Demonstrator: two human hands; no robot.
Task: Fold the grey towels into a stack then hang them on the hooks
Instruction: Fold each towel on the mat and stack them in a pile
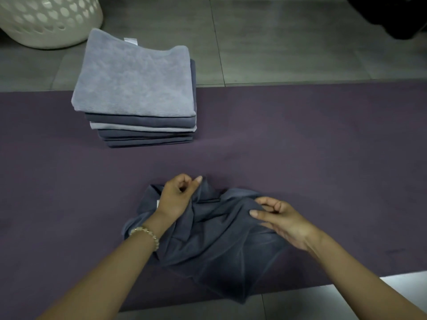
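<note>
Now the left grip and right grip are both pinching folds of the crumpled dark towel, which is lying on the mat well short of the stack. It's looking soft, light and floppy, so the corners are likely the best hold.

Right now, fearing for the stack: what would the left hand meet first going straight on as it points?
Likely only purple mat: the left hand, pinching the dark towel, points just right of the stack; depth unclear.
</note>
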